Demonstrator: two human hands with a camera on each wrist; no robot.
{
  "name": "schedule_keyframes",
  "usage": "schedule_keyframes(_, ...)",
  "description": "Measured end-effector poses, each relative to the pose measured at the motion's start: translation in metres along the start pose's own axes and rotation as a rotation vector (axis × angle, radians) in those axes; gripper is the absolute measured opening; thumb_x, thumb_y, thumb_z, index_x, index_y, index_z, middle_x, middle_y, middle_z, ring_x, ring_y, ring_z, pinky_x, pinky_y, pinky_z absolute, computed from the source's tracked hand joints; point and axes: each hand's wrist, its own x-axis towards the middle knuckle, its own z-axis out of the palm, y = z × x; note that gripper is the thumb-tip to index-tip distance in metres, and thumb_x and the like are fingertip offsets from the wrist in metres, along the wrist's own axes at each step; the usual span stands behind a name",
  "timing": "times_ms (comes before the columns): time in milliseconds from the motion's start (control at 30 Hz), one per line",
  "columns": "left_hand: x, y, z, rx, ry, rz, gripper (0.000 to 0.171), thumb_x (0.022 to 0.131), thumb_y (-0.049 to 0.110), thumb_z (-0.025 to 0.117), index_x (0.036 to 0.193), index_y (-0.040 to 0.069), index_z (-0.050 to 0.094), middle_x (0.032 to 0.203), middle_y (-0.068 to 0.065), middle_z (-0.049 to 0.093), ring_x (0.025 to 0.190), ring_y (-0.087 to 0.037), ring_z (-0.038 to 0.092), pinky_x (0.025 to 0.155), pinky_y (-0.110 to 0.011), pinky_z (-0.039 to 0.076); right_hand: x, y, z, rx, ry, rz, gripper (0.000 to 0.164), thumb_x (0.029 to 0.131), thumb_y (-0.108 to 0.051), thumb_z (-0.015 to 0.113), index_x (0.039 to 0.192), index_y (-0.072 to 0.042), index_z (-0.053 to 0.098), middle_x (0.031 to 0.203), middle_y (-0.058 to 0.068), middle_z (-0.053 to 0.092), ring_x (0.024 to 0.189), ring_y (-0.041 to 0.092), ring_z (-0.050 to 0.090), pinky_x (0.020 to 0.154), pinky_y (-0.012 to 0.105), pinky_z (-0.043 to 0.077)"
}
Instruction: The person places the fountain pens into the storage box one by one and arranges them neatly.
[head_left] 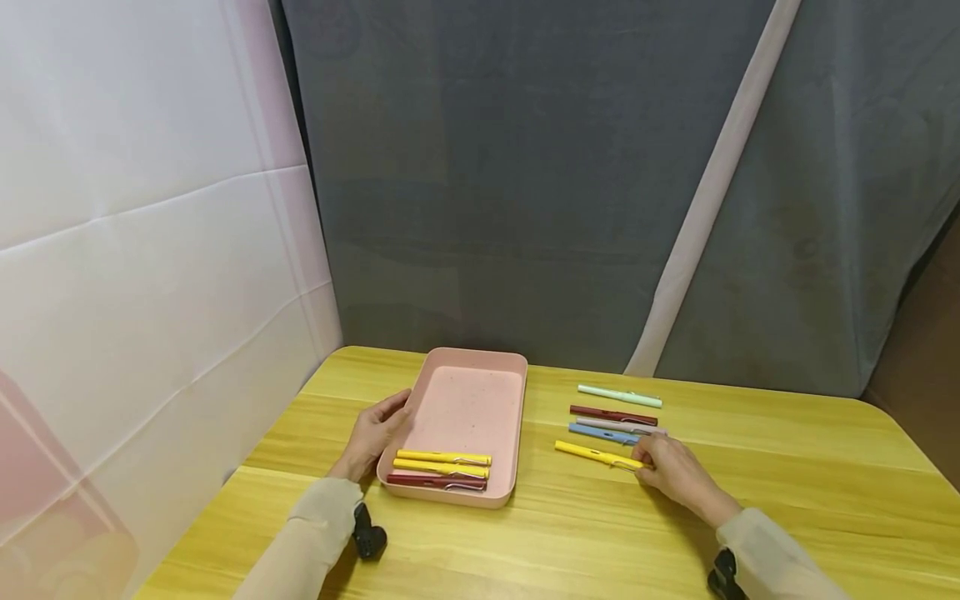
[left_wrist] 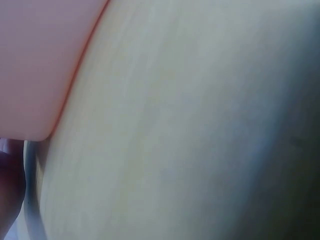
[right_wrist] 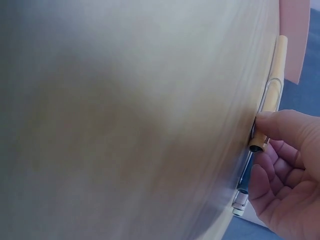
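Observation:
My left hand (head_left: 375, 433) holds the left rim of a shallow pink tray (head_left: 521, 417). Two yellow pens (head_left: 450, 457) and a dark red pen (head_left: 431, 481) lie side by side at the tray's near end. To the right of the tray, my right hand (head_left: 675, 471) pinches the cap end of another yellow pen (head_left: 588, 452). Seen from the right wrist, the thumb presses this yellow pen (right_wrist: 275, 92) near its metal clip. Just behind it lie a blue pen (head_left: 596, 432), a pale pinkish pen (head_left: 607, 424) and a dark red pen (head_left: 600, 412).
A mint green pen (head_left: 611, 393) lies farthest back in the right-hand group. Everything stands on a wood-grain table (head_left: 540, 542). A grey cloth (head_left: 525, 183) hangs behind the table and a white cloth (head_left: 150, 200) along its left side.

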Motion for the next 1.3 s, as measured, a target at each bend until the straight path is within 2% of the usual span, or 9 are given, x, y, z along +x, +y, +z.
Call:
schedule_keyframes(300,0.000,-0.002,0.002,-0.031,0.005,0.009,0.047,0.097,0.016,0.053,0.141,0.003,0.043,0.144,-0.016,0.043,0.131,-0.027,0.040,0.083,-0.007,0.042,0.000,0.002,0.000,0.034,-0.009,0.007,0.015,0.072,0.003,0.070,0.072,-0.009,0.061,0.069,-0.003,0.051,0.063,0.007,0.040,0.056,0.023,0.035)
schedule_keyframes(700,-0.001,-0.002,0.001,-0.017,0.000,-0.003,0.048,0.097,0.018,0.053,0.141,0.005,0.042,0.145,-0.016,0.042,0.131,-0.028,0.040,0.085,-0.009,0.043,0.003,-0.002,0.003,0.097,0.041,-0.004,0.013,0.072,0.000,0.072,0.077,-0.007,0.063,0.072,-0.003,0.058,0.065,0.004,0.049,0.058,0.022,0.044)
schedule_keyframes(1000,0.000,0.000,0.000,-0.017,-0.002,-0.008,0.049,0.097,0.020,0.053,0.142,0.005,0.042,0.145,-0.016,0.041,0.131,-0.027,0.040,0.085,-0.009,0.042,0.012,-0.014,0.002,0.177,0.063,-0.022,0.012,0.075,0.001,0.072,0.079,-0.006,0.063,0.077,0.001,0.063,0.067,0.005,0.054,0.059,0.021,0.048)
schedule_keyframes(1167,0.000,-0.001,0.001,-0.027,-0.003,-0.009,0.049,0.097,0.019,0.054,0.142,0.005,0.042,0.145,-0.015,0.041,0.130,-0.027,0.040,0.084,-0.008,0.042,0.020,-0.025,0.004,0.197,0.053,0.022,0.011,0.078,-0.001,0.072,0.082,-0.006,0.064,0.081,0.001,0.063,0.072,0.010,0.056,0.065,0.024,0.048)
schedule_keyframes(1300,0.000,-0.001,0.001,-0.017,-0.003,-0.002,0.049,0.097,0.020,0.053,0.142,0.005,0.042,0.146,-0.015,0.041,0.131,-0.027,0.040,0.085,-0.008,0.042,0.029,-0.037,0.005,0.248,0.046,0.044,0.009,0.078,0.001,0.071,0.083,-0.004,0.064,0.078,0.001,0.062,0.068,0.010,0.053,0.059,0.021,0.046)
